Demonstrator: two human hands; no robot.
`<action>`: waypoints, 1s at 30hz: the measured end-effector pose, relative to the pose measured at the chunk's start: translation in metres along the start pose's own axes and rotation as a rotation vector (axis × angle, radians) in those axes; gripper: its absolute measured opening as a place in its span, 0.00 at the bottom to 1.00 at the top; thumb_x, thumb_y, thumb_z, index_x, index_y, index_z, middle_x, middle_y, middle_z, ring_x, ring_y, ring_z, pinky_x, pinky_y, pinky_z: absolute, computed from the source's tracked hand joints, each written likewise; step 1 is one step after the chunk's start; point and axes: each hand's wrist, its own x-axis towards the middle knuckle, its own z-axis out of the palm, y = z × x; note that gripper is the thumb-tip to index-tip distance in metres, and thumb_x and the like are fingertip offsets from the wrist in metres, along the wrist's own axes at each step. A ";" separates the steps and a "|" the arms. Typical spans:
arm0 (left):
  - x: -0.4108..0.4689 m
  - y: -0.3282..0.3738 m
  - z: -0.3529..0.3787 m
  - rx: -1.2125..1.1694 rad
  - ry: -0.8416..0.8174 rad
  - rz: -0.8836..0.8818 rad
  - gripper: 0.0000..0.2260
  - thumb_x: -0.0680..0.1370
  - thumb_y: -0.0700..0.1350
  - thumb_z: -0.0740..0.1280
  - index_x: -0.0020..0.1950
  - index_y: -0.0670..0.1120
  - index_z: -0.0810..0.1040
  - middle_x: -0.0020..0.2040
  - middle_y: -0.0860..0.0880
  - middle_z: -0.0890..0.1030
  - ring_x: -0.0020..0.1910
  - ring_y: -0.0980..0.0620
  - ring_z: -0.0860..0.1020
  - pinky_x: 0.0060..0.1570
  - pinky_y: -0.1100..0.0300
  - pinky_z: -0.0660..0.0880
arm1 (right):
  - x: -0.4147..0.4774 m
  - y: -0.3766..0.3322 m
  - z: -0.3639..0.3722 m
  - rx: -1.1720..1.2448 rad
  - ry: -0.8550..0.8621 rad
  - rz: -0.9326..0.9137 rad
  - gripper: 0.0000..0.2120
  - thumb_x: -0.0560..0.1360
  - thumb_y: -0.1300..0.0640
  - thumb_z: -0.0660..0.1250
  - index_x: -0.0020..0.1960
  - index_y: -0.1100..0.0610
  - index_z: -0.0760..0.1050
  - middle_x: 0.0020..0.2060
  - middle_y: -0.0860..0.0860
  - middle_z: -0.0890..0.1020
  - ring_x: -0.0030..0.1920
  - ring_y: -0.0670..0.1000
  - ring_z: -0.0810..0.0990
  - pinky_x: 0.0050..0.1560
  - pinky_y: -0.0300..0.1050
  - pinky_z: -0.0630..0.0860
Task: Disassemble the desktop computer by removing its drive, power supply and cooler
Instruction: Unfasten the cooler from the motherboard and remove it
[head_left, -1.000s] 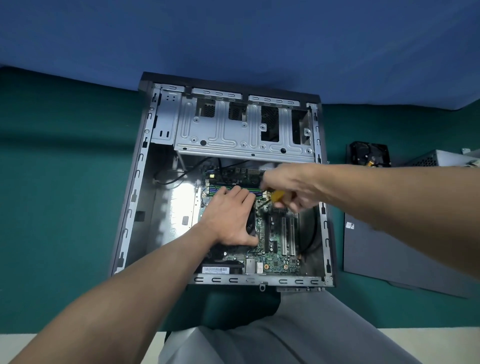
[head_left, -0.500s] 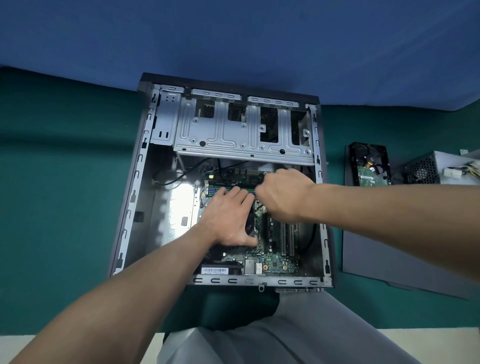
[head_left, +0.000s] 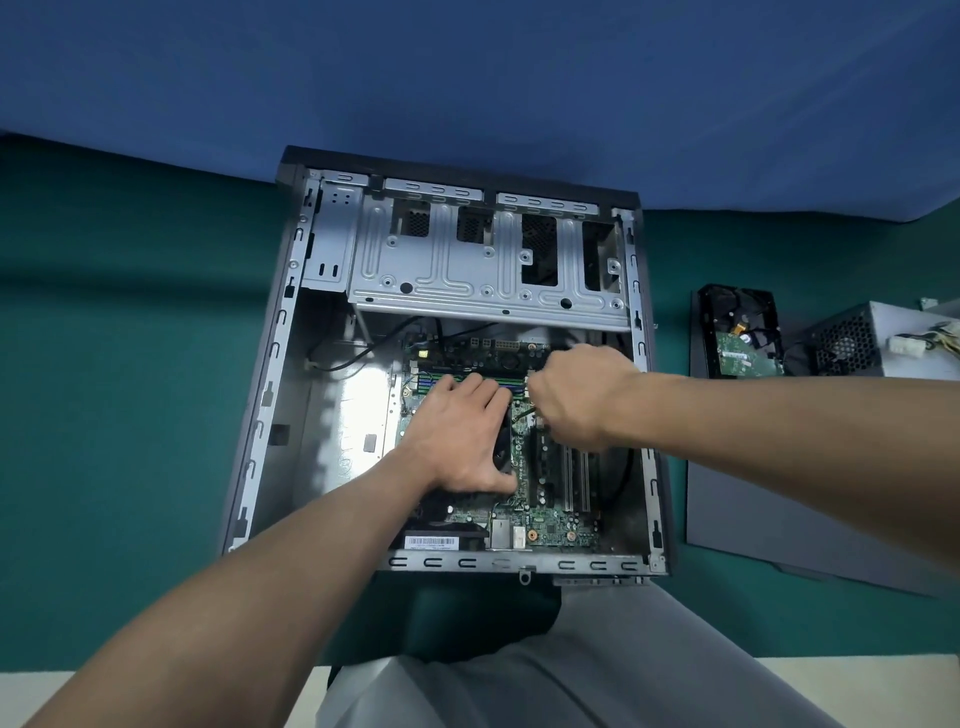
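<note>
The right hand (head_left: 576, 395) has rolled over the screwdriver (head_left: 524, 414) (yellow handle now hidden), uncovering the drive (head_left: 740, 332)

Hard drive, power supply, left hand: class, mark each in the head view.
hard drive (head_left: 737, 332), head view, on its black casing.
power supply (head_left: 845, 343), head view, on its fan grille.
left hand (head_left: 457, 441), head view, on its back.

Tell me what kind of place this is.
Probably a makeshift repair or teardown bench: an open computer case lies on a green cloth before a blue backdrop, with a pulled drive and power supply set aside.
</note>
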 end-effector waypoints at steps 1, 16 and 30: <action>0.000 0.000 0.000 0.001 -0.003 -0.001 0.40 0.62 0.75 0.56 0.58 0.44 0.70 0.52 0.47 0.75 0.51 0.47 0.70 0.54 0.49 0.67 | -0.002 -0.002 0.002 -0.198 0.056 -0.135 0.17 0.79 0.58 0.57 0.33 0.56 0.59 0.31 0.52 0.72 0.35 0.55 0.75 0.34 0.47 0.72; -0.001 0.000 -0.004 0.008 -0.020 0.008 0.40 0.63 0.75 0.55 0.61 0.45 0.68 0.56 0.47 0.74 0.54 0.48 0.70 0.56 0.51 0.67 | 0.009 -0.001 -0.004 1.338 -0.324 0.665 0.07 0.80 0.62 0.55 0.47 0.61 0.72 0.30 0.51 0.73 0.24 0.44 0.63 0.20 0.34 0.61; -0.001 0.001 -0.002 0.002 -0.032 -0.014 0.41 0.62 0.74 0.56 0.61 0.45 0.71 0.56 0.47 0.75 0.55 0.48 0.70 0.57 0.48 0.67 | -0.009 -0.017 0.000 0.111 0.189 -0.109 0.11 0.77 0.61 0.62 0.38 0.57 0.63 0.31 0.52 0.65 0.34 0.54 0.71 0.34 0.44 0.67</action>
